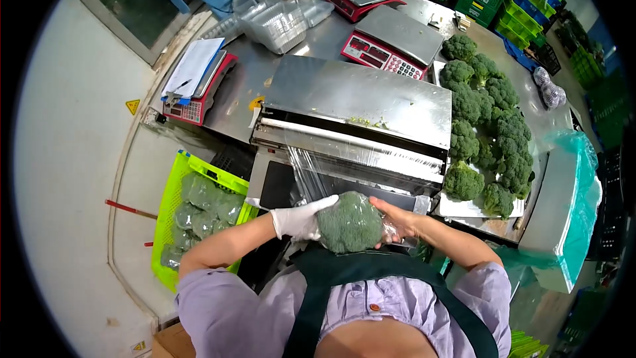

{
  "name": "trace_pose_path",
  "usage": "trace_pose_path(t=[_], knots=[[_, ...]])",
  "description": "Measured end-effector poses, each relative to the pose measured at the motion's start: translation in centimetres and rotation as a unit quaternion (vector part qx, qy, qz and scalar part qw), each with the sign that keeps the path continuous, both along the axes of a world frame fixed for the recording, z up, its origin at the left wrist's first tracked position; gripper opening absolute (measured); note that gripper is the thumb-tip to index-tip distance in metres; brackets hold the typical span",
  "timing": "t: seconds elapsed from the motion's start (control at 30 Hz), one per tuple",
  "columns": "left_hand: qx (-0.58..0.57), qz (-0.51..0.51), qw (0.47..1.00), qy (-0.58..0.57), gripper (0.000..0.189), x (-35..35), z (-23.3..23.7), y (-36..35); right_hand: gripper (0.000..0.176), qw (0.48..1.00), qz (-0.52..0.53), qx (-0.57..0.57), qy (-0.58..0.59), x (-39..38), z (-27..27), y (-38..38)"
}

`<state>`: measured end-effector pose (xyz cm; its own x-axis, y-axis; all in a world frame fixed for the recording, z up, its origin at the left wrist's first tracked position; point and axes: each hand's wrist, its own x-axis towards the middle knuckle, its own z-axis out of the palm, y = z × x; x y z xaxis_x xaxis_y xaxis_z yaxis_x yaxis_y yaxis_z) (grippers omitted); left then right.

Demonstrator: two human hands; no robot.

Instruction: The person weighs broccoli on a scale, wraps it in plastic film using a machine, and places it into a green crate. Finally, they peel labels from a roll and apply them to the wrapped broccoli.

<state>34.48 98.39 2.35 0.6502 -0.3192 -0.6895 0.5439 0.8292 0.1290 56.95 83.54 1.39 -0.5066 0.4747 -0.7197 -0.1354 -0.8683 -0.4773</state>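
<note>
A large green broccoli head (350, 223), covered in clear film, is between my hands in front of the wrapping machine. My left hand (305, 217), in a white glove, grips its left side. My bare right hand (393, 221) holds its right side, with loose film bunched at the fingers. From the broccoli, a stretched strip of clear film (306, 174) runs up to the white film roll (351, 143) in the metal wrapping machine (361, 96). The undersides of the broccoli and of my hands are hidden.
Several unwrapped broccoli heads (493, 103) lie on a white tray at the right. A lime-green crate (165, 225) with wrapped broccoli stands at lower left. Red scales (374, 53), a clipboard (192, 69) and clear plastic boxes (275, 23) sit behind; a teal-lined box (563, 212) is far right.
</note>
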Motion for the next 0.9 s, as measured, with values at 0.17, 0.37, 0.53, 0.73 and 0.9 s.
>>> trace_pose_path(t=[0.17, 0.37, 0.53, 0.73, 0.9], knots=[[0.055, -0.053, 0.997, 0.009, 0.072, -1.8, 0.4, 0.2, 0.083, 0.961, -0.002, 0.078, -0.264, -1.0, 1.3, -1.9], [0.524, -0.044, 0.850, 0.024, 0.076, -6.4, 1.0, -3.6, 0.038, 0.885, -0.308, 0.225, -0.266, -4.4, 1.6, -8.1], [0.820, 0.124, 0.557, 0.039, 0.028, -6.2, -1.0, -3.9, 0.046, 0.720, -0.478, 0.293, -0.408, -3.5, -2.2, -7.1], [0.920, 0.014, 0.389, 0.051, 0.014, -5.4, -7.0, -1.3, 0.037, 0.561, -0.274, 0.359, -0.694, -3.5, -5.5, -5.9], [0.840, 0.112, 0.510, -0.150, 0.014, -0.5, -6.8, -3.5, 0.010, 0.458, -0.157, 0.468, -0.740, -5.4, -8.5, -3.8]])
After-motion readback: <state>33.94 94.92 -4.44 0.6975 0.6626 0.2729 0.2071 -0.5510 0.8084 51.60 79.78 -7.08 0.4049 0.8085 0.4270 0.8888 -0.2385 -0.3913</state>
